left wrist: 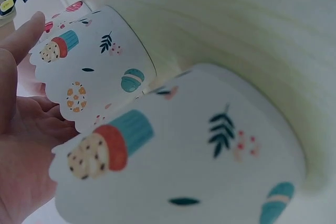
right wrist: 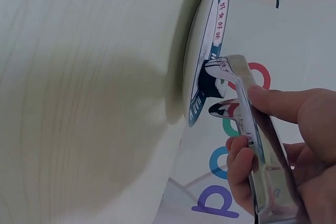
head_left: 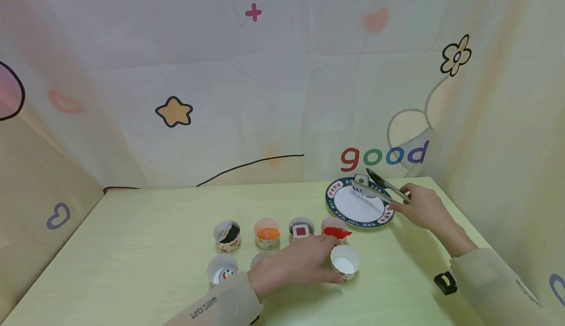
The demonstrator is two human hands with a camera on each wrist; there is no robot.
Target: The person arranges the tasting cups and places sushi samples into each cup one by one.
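Observation:
My left hand (head_left: 300,264) has thumb and fingers around the side of a white paper cup (head_left: 344,263), whose inside looks bare. Patterned cup walls (left wrist: 105,72) fill much of the left wrist view. With my right hand (head_left: 421,206) I grip metal tongs (right wrist: 262,145). Their tips are at a toy sushi roll (head_left: 361,179), dark-sided with a pale face, at the far rim of a white plate (head_left: 358,209) with a blue lettered border. In the right wrist view the roll (right wrist: 212,83) overlaps the plate rim.
Behind my left hand, a row of cups holds a black-topped piece (head_left: 229,234), an orange piece (head_left: 268,234), a roll with a red square (head_left: 301,231) and a red piece (head_left: 337,232). Nearer, another cup (head_left: 216,267) holds a round piece; one beside it is mostly hidden. Curtains surround the table (head_left: 145,247).

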